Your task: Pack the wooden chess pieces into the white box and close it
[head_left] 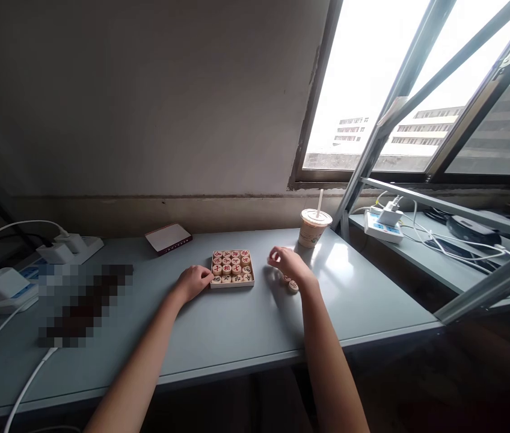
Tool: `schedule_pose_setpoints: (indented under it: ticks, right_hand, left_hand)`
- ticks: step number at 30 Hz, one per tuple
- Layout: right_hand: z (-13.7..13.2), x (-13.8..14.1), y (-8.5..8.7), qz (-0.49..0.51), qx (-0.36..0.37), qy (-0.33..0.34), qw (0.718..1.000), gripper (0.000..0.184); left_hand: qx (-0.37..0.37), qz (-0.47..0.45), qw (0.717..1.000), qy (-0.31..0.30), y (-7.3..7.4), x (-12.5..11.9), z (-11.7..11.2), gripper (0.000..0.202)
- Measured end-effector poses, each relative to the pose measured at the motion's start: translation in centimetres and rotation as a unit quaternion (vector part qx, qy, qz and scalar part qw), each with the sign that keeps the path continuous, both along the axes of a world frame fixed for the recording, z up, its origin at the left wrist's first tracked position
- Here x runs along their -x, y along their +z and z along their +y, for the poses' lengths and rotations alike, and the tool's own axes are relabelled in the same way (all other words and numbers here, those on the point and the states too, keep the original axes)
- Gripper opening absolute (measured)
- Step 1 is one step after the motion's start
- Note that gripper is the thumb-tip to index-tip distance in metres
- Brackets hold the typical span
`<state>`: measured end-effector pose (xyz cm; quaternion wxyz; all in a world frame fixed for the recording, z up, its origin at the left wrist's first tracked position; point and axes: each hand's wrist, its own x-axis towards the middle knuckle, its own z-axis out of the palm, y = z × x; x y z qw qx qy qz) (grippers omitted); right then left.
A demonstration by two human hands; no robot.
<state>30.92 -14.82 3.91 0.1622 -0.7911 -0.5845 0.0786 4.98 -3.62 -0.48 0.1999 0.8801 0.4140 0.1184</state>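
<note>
A shallow white box [232,286] on the desk holds rows of round wooden Chinese chess pieces [227,269], most with red characters and some with black ones. My left hand [193,282] is closed at the box's left side, its fingertips on the edge. To the right of the box, my right hand [290,264] is just above the desk with its fingers curled together. What it pinches, if anything, is hidden. Under its wrist lie a few loose chess pieces [293,287], partly covered by the hand and forearm.
The box lid [168,239] lies back left on the grey desk [237,331]. A lidded drink cup [314,228] with a straw stands back right beside a metal bed frame [374,144]. Power strips [87,249] with chargers and cables occupy the left, near a pixelated dark object [86,307].
</note>
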Motion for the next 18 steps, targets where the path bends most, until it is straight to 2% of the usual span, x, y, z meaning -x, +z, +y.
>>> schedule_pose_setpoints:
  ticks: [3, 6, 10, 14, 18]
  right_hand:
    - [0.6, 1.5, 0.3, 0.048, -0.073, 0.125, 0.988, 0.019]
    - [1.2, 2.6, 0.1, 0.027, -0.083, 0.182, 0.979, 0.015]
    - [1.5, 3.2, -0.7, -0.039, -0.094, 0.196, 0.975, 0.011]
    - [1.7, 3.3, -1.4, -0.062, -0.111, 0.196, 0.972, 0.013]
    - [1.9, 3.3, -1.1, -0.059, -0.096, 0.192, 0.975, 0.015]
  left_hand:
    - [0.006, -0.01, 1.0, -0.005, 0.1, 0.0, -0.1, 0.03]
    - [0.009, -0.008, 1.0, -0.001, 0.2, 0.0, -0.2, 0.028]
    - [0.005, -0.003, 1.0, 0.003, 0.2, 0.0, -0.2, 0.028]
    - [0.001, -0.001, 1.0, -0.003, 0.1, 0.0, -0.1, 0.028]
    - [0.001, -0.002, 1.0, 0.0, 0.1, 0.0, -0.1, 0.027]
